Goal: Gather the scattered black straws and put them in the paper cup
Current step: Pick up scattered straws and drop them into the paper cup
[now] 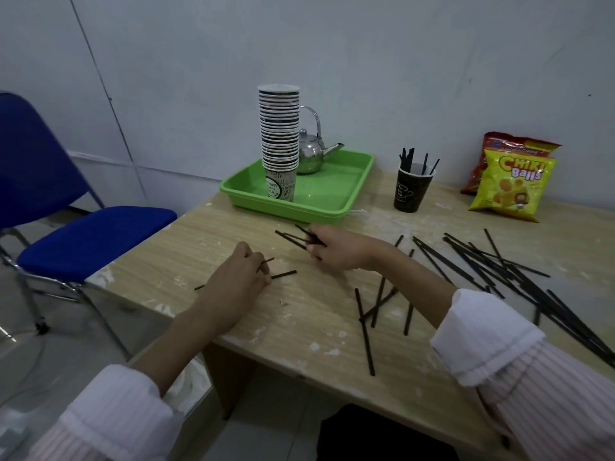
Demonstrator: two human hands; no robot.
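Note:
A black paper cup (411,189) stands upright on the wooden table (206,234), far right of centre, with several black straws (408,159) sticking out of it. My left hand (238,277) rests on the table with its fingers closed on two black straws (283,275) that lie flat under it. My right hand (336,249) is just in front of the green tray, closed on a few black straws (291,237) that poke out to the left. Many loose black straws (492,264) lie scattered on the right. Others (365,331) lie near the front edge.
A green tray (332,191) at the back holds a tall stack of paper cups (279,138) and a steel teapot (312,154). Two snack bags (511,183) lean against the wall at the right. A blue folding chair (83,241) stands left of the table.

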